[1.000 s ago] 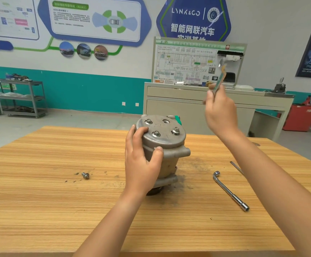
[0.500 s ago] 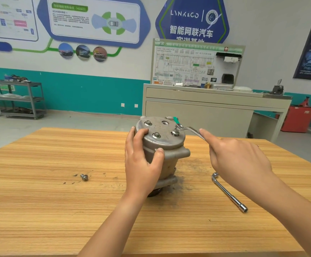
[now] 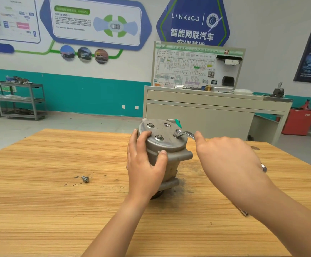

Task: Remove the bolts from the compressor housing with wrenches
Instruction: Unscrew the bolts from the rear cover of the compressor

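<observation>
A grey compressor housing (image 3: 166,145) stands upright on the wooden table (image 3: 58,210). My left hand (image 3: 145,167) grips its near side, thumb on the front rim. Two bolts (image 3: 158,137) show on the top face, plus a third under the wrench end. My right hand (image 3: 225,160) holds a flat wrench (image 3: 185,134) whose ring end sits over the right bolt (image 3: 178,133); the wrench's far end pokes out past my wrist. A loose bolt (image 3: 85,179) lies on the table to the left.
An L-shaped socket wrench (image 3: 243,212) lies on the table mostly hidden under my right forearm. Behind the table stand a beige cabinet (image 3: 197,112) with a wiring board and a grey shelf trolley (image 3: 21,101) at the far left.
My right hand came down from head height with the wrench and set its end on the right bolt, then settled lower. My left hand kept its grip on the housing.
</observation>
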Demonstrator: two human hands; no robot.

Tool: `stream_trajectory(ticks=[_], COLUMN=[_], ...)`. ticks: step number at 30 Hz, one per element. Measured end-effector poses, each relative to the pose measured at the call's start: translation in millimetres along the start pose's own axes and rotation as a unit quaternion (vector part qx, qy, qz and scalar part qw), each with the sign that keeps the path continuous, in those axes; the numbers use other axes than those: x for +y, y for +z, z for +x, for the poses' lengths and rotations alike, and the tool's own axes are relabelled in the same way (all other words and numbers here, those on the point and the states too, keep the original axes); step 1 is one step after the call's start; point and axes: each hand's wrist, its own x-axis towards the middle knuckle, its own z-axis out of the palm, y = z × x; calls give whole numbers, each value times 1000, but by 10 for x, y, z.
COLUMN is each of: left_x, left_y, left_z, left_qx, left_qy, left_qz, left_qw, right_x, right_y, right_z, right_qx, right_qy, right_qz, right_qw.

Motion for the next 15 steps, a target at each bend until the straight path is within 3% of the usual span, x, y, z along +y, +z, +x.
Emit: stream_trajectory(ticks=[3,6,8,11,15], left_x=[19,-22,-61,-108,-96], left_y=[16,-18,-58,-101,-101], left_z=[6,7,7,10,29], left_qx=[-2,-3,-8,-13,-25], left_qy=[-3,-6,-4,-1,-3], left_qz=[3,-11,-20,-24,-24], left_qw=[1000,1000,1000,1000,999], right_x=[-24,-49,38,244,359], right_y=[-57,71,232,583,889], right_z=[2,-111,-87,152,578], right_qx=[-15,41,137,328,382], right_qy=[4,27,57,7,-25], right_qz=[1,-52,-30,52,133], right_qw=[1000,997,988,943,914])
